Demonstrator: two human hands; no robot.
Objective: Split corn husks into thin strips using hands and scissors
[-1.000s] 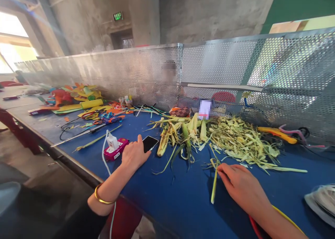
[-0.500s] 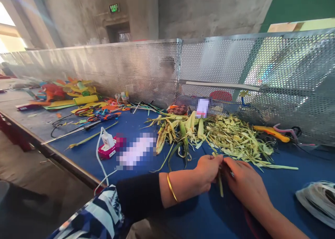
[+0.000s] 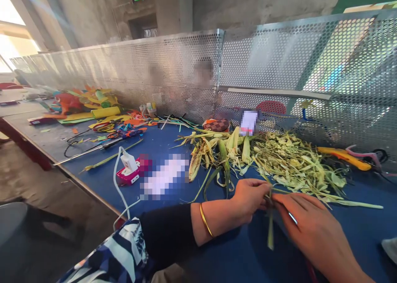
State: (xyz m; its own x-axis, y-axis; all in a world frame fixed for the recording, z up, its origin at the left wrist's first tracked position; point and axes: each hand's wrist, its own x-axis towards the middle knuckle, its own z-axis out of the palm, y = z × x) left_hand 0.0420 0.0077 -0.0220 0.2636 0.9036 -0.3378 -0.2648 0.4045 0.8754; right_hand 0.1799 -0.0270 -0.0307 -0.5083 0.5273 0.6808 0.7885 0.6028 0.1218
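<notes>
My left hand (image 3: 249,200) pinches a narrow strip of corn husk (image 3: 271,233), whose loose end hangs down below the fingers. Close against it, my right hand (image 3: 312,221) is closed on the same strip with thumb and fingertips. A small shiny metal piece (image 3: 292,218) shows by the right fingers; whether it is a ring or a tool I cannot tell. Just beyond both hands lies a loose heap of shredded husk strips (image 3: 291,163). Whole corn husks (image 3: 231,148) lie to its left, some of them touching the heap.
A pink power strip (image 3: 136,171) with a white plug and cable sits left on the blue tabletop (image 3: 167,140). A perforated metal screen (image 3: 266,63) runs along the back. Orange-handled scissors (image 3: 344,157) lie right; coloured craft pieces (image 3: 105,111) lie far left.
The view has shifted slightly, so the table things appear further right and the coil at the right edge is mostly out of view. Both hands still hold the strip, right fingers nearer its upper part.
</notes>
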